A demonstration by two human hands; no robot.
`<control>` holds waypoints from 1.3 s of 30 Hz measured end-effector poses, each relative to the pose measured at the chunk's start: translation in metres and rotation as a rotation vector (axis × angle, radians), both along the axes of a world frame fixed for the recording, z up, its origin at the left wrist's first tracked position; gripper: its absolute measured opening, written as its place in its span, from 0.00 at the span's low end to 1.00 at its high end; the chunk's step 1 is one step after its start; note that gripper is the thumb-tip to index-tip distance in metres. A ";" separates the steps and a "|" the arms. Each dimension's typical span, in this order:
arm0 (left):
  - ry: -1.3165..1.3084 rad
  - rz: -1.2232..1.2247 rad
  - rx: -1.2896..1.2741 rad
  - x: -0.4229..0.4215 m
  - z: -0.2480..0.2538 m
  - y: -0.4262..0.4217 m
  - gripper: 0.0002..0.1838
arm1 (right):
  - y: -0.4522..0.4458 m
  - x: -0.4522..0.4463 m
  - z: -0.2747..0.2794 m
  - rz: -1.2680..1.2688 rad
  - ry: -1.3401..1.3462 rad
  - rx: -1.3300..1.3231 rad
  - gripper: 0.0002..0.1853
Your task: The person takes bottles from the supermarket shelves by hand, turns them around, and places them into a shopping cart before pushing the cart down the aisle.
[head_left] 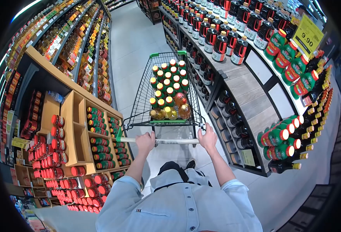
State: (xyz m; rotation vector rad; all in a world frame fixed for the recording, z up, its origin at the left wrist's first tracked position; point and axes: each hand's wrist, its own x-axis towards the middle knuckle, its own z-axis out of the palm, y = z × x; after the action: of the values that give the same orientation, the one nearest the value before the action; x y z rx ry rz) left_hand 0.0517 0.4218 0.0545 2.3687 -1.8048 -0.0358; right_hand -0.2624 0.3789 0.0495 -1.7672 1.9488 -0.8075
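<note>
Both of my hands are on the pale handle [174,141] of a wire shopping cart [164,123] with green trim. My left hand [145,142] is closed round the bar left of its middle. Near the bar's right end, my right hand [207,136] is wrapped round it. Inside the basket stand several dark green bottles [170,91] with yellow and white caps. Closer to me in the basket are a few bottles of yellow liquid [170,113] and some reddish-amber bottles [184,111].
A tiled aisle [128,31] runs ahead between shelves. Oil bottles [62,40] and a wooden rack [77,127] with red-lidded jars [58,144] line the left. Large dark bottles [219,47], green bottles [294,71] and a yellow 9.90 sign [306,35] are on the right.
</note>
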 end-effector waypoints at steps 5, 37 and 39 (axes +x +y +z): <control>0.045 0.018 0.062 -0.020 0.005 0.010 0.28 | -0.004 -0.017 -0.003 -0.010 0.061 -0.109 0.23; 0.056 -0.014 -0.014 0.078 0.001 0.001 0.14 | 0.004 0.056 -0.051 0.036 -0.373 0.213 0.13; 0.048 -0.003 -0.065 0.082 0.002 0.009 0.13 | 0.017 0.066 -0.051 0.059 -0.388 0.170 0.14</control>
State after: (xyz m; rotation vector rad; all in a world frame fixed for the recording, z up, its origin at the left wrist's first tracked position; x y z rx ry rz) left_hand 0.1340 0.4308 0.0564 2.3008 -1.7604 -0.0335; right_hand -0.1966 0.3959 -0.0020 -1.4381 1.6494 -0.8622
